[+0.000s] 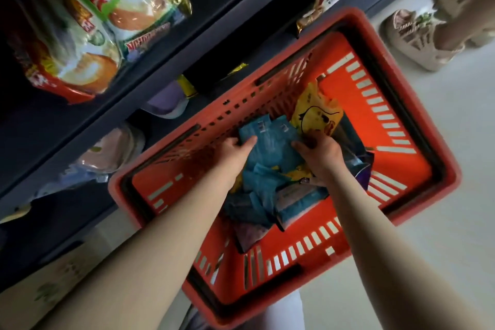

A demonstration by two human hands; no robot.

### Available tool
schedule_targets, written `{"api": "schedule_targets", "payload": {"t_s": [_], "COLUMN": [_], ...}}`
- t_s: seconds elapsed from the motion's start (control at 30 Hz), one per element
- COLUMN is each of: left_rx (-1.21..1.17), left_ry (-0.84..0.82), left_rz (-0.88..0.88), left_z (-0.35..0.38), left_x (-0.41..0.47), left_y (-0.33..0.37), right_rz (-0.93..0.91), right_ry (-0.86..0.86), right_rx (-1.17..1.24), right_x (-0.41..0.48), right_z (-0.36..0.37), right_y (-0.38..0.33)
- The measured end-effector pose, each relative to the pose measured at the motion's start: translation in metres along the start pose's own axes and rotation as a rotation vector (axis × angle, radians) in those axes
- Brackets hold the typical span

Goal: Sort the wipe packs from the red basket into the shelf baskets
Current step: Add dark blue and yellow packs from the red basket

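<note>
In the red basket [396,158] the left hand [235,147] and right hand [318,153] each clasp one side of a blue pack [270,142] atop the pile — seemingly to lift it clear of the yellow pack [316,115] just beside.

Left hand [235,149]: forearm extended toward 1 o'clock, blue pack [270,142] pinched. Right hand [320,154]: forearm extended toward 11 o'clock, same pack gripped.
</note>
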State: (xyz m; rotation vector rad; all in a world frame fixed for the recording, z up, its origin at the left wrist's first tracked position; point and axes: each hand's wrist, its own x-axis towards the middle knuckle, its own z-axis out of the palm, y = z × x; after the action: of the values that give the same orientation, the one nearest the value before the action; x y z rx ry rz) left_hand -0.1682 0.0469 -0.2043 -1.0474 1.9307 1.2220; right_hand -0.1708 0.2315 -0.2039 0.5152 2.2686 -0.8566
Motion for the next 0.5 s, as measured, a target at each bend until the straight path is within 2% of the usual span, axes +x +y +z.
{"api": "schedule_targets", "payload": {"t_s": [0.13, 0.27, 0.4, 0.5], "left_rx": [-0.12, -0.227, -0.408, -0.437], "left_ry": [0.013, 0.011, -0.057, -0.125], "left_rz": [-0.001, 0.06, 0.121, 0.224], "left_z": [0.005, -0.003, -0.038, -0.08], "left_x": [0.001, -0.03, -0.095, -0.166], "left_y": [0.006, 0.015, 0.027, 0.044], "right_rz": [0.083, 0.095, 0.1, 0.017], "right_ry": [-0.044, 0.066, 0.03, -0.067], "right_rx": [0.143, 0.339, 0.813, 0.993], "right_x": [0.0, -0.03, -0.1, -0.168], "right_z": [0.0, -0.024, -0.077, -0.124], "right_y": [-0.002, -0.012, -0.035, -0.068]}}
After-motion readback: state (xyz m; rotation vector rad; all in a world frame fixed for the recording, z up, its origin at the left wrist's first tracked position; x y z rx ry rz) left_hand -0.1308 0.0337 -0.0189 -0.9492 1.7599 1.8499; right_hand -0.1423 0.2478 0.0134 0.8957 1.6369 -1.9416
